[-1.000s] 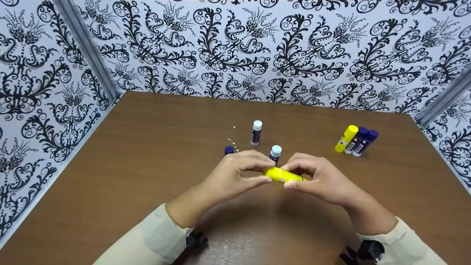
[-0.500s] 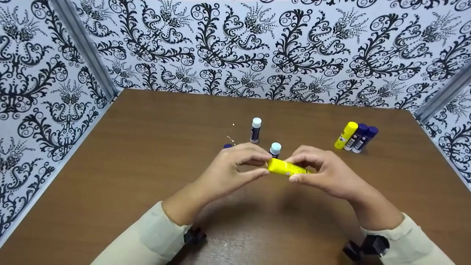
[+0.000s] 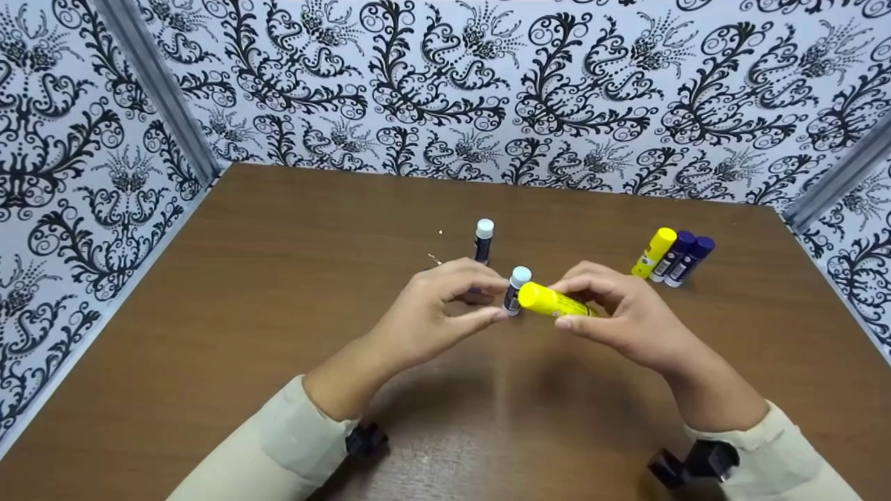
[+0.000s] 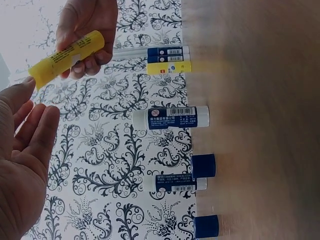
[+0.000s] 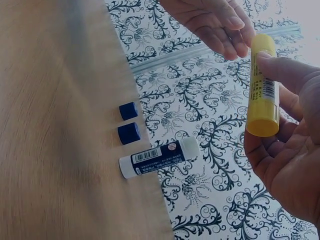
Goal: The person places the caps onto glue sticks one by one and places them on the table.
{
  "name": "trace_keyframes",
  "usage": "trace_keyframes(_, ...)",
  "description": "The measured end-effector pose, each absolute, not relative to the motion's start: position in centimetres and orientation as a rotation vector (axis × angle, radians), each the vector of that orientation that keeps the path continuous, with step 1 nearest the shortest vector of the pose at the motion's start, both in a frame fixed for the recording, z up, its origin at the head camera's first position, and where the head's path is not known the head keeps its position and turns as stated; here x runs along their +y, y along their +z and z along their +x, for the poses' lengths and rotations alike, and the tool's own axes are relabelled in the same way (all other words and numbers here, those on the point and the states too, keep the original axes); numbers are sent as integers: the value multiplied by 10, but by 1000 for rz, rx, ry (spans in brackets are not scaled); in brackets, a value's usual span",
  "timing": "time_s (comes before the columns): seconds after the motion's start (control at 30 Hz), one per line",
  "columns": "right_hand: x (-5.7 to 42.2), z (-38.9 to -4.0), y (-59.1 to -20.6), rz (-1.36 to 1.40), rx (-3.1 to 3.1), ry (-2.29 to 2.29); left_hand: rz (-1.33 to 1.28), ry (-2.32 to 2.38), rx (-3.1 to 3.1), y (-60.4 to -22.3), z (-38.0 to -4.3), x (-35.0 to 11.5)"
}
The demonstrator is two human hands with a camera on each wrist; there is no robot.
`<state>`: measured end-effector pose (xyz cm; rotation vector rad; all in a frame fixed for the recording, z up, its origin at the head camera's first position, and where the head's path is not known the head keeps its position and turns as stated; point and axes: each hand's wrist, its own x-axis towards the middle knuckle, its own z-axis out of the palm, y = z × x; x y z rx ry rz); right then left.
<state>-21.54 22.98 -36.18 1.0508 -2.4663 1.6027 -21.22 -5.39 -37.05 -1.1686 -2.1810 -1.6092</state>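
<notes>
My right hand (image 3: pixel 626 316) pinches a yellow glue stick (image 3: pixel 550 299) between thumb and fingers, tilted above the table. In the right wrist view both of its ends look yellow. My left hand (image 3: pixel 438 309) is just to its left, thumb and fingers spread apart, holding nothing. The left wrist view puts that thumb (image 4: pixel 22 92) close to the stick's end; whether they touch I cannot tell. Behind the hands stand two uncapped glue sticks, a nearer one (image 3: pixel 514 296) and a farther one (image 3: pixel 483 245). Two dark blue caps (image 4: pixel 203 165) sit near them, mostly hidden by my left hand in the head view.
Toward the right, a yellow glue stick (image 3: pixel 654 252) and two dark blue glue sticks (image 3: pixel 681 257) stand upright side by side. Small pale crumbs (image 3: pixel 434 259) lie on the brown table (image 3: pixel 292 243). Patterned panels (image 3: pixel 445 90) rise behind the table and at its sides.
Both hands held the yellow glue stick earlier. My left fingers have come off its end, and my right hand has moved it slightly up and right.
</notes>
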Motion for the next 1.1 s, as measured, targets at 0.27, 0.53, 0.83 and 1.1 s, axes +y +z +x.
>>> trace_keyframes(0.27,229,-214,-358,969,-2466,1648,-1104,-1563,-2182,-365,-217,-61)
trace_keyframes(0.53,234,-214,-354,922,-2417,1720,-1019,-1607,-2227,-364,-227,-63)
trace_keyframes(0.83,240,-215,-348,790,-2372,1808,-948,-1566,-2286,-367,-241,-64)
trace_keyframes(1.1,246,-216,-344,590,-2334,1913,-889,-1621,-2323,-373,-252,-61)
